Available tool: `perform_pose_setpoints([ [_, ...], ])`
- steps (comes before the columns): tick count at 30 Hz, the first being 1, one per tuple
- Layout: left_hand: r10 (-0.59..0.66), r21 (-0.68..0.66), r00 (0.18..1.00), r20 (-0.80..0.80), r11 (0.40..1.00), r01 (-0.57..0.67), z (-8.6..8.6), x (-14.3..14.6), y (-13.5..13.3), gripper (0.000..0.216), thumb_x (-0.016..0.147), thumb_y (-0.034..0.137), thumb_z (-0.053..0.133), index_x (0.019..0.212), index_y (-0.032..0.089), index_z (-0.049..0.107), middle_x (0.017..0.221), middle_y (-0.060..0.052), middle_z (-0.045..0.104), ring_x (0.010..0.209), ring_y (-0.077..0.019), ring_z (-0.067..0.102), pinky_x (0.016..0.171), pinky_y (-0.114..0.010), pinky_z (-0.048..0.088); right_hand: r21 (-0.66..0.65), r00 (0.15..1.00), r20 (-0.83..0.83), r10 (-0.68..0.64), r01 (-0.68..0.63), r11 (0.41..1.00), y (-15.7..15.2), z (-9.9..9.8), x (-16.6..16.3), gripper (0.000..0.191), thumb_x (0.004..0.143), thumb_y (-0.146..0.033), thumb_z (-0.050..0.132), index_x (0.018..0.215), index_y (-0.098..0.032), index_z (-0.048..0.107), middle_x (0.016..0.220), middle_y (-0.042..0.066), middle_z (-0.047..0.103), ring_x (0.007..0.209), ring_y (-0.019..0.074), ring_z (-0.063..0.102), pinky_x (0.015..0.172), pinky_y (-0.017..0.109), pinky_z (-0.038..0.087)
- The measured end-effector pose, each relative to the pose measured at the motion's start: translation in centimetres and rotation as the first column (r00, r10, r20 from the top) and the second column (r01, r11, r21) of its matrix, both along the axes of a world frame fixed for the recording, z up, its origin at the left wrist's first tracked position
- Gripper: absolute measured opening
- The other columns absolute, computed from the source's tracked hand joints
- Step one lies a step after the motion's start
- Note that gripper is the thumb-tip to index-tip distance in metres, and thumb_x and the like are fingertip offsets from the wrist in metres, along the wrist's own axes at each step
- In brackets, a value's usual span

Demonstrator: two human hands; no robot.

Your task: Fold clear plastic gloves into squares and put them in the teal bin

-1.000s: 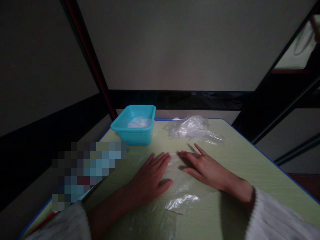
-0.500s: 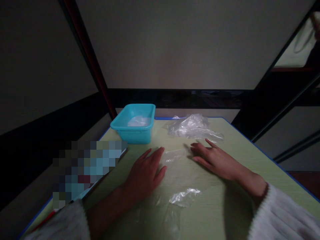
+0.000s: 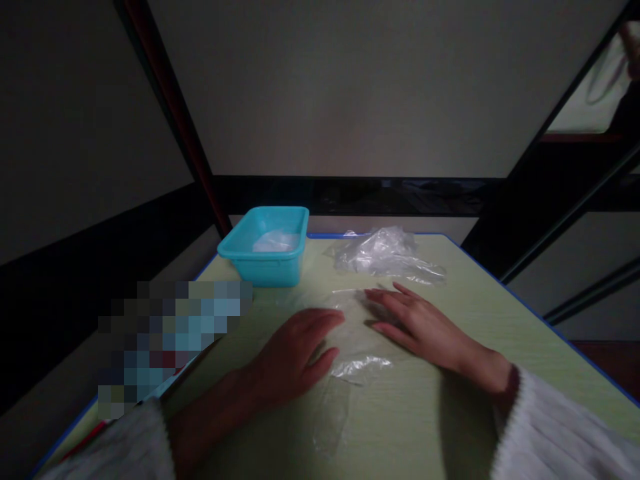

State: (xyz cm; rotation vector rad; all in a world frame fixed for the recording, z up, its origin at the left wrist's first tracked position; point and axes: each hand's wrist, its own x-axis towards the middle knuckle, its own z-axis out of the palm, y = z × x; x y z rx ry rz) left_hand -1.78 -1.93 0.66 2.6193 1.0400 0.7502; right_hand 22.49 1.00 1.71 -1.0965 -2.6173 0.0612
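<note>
A clear plastic bag (image 3: 356,343) lies spread on the table between my two hands, its lower part wrinkled and shiny. My left hand (image 3: 303,350) is at the bag's left side, thumb apart from the fingers, nothing held. On the right, my right hand (image 3: 407,320) stretches its spread fingers over the bag's upper right edge, fingertips at or just above the film. Whether either hand presses on the film is hard to tell. Farther back sits a crumpled heap of clear plastic bags (image 3: 383,253).
A turquoise basket (image 3: 267,270) with whitish plastic inside stands at the back left. A blurred-out flat item (image 3: 175,340) lies along the left edge. The pale table (image 3: 410,427) has a blue rim and meets a panelled wall (image 3: 350,100).
My right hand has moved left onto the bag's edge. My left hand has come slightly down and right, its fingers more bent. The bag's lower wrinkles have shifted up and left.
</note>
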Motion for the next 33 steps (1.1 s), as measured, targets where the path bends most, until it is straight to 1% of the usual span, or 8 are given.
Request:
perform_pose_setpoints([
  [3,-0.23,-0.105,0.973,-0.002,0.968,0.229,0.6,0.3,-0.9,0.027,0.081,0.017,0.047,0.107,0.015,0.057,0.101,-0.008,0.065,0.094,-0.0175,0.058,0.089,-0.03,0.043,-0.064,0.995,0.001,0.104,-0.104,0.993,-0.6,0.2,-0.8,0.051,0.087,-0.043,0.048,0.128,-0.014,0.041,0.127,0.015,0.052,0.118,0.0251,0.048,0.104,0.051,0.029],
  [5,-0.291,-0.159,0.957,0.01,0.944,0.289,0.8,0.4,-1.2,0.025,0.079,0.016,0.049,0.101,0.015,0.06,0.095,-0.007,0.067,0.088,-0.0169,0.06,0.086,-0.029,0.045,-0.105,0.99,0.023,0.137,-0.134,0.985,-0.8,0.2,-0.9,0.06,0.085,-0.048,0.05,0.13,-0.011,0.038,0.131,0.017,0.048,0.122,0.0265,0.043,0.105,0.052,0.026],
  [10,-0.28,-0.195,0.956,0.085,0.936,0.292,0.4,0.4,-1.1,0.02,0.075,0.016,0.049,0.089,0.018,0.063,0.092,-0.005,0.07,0.085,-0.0176,0.061,0.085,-0.031,0.045,-0.192,0.986,0.044,0.16,-0.148,0.97,-0.4,-0.1,-0.5,0.072,0.079,-0.055,0.053,0.134,-0.012,0.035,0.135,0.019,0.042,0.126,0.0291,0.037,0.105,0.056,0.022],
  [15,-0.283,-0.22,0.945,0.163,0.923,0.315,0.5,0.3,-1.2,0.017,0.073,0.017,0.05,0.084,0.018,0.063,0.082,-0.005,0.072,0.078,-0.0179,0.063,0.082,-0.032,0.045,-0.215,0.987,0.027,0.158,-0.149,0.965,-0.1,0.0,-0.2,0.072,0.077,-0.053,0.056,0.134,-0.014,0.035,0.135,0.019,0.042,0.126,0.0296,0.037,0.104,0.057,0.02],
  [20,-0.188,-0.358,0.951,0.247,0.894,0.269,0.7,0.6,-1.0,0.016,0.075,0.019,0.05,0.078,0.017,0.066,0.079,-0.004,0.072,0.075,-0.0161,0.065,0.079,-0.029,0.045,-0.163,0.972,-0.048,0.23,-0.235,0.958,-0.8,0.9,-0.7,0.052,0.08,-0.046,0.057,0.121,-0.016,0.048,0.126,0.014,0.052,0.12,0.0257,0.044,0.102,0.049,0.028],
  [24,0.026,-0.449,0.935,0.354,0.882,0.146,0.9,0.8,-0.2,0.018,0.078,0.021,0.05,0.074,0.015,0.067,0.075,-0.003,0.071,0.073,-0.0155,0.065,0.075,-0.026,0.046,-0.15,0.933,-0.14,0.331,-0.35,0.925,-2.1,1.7,-1.6,0.022,0.079,-0.035,0.063,0.092,-0.018,0.063,0.094,0.006,0.061,0.091,0.0186,0.055,0.081,0.032,0.044],
  [28,0.134,-0.482,0.904,0.406,0.872,0.087,1.1,0.7,0.5,0.018,0.077,0.02,0.049,0.072,0.014,0.065,0.072,-0.003,0.07,0.071,-0.0164,0.064,0.073,-0.027,0.046,-0.114,0.894,-0.077,0.441,-0.447,0.887,-3.2,1.5,-2.7,0.019,0.077,-0.035,0.065,0.084,-0.018,0.064,0.086,0.003,0.061,0.081,0.0164,0.054,0.075,0.03,0.042],
  [33,0.111,-0.585,0.927,0.359,0.801,0.131,0.4,0.6,0.5,0.014,0.075,0.018,0.051,0.081,0.014,0.063,0.07,-0.001,0.07,0.068,-0.0153,0.064,0.066,-0.024,0.047,-0.097,0.888,0.013,0.46,-0.457,0.884,-3.7,0.7,-3.6,0.017,0.087,-0.024,0.047,0.081,-0.018,0.062,0.082,0.004,0.062,0.08,0.0173,0.054,0.076,0.032,0.042],
])
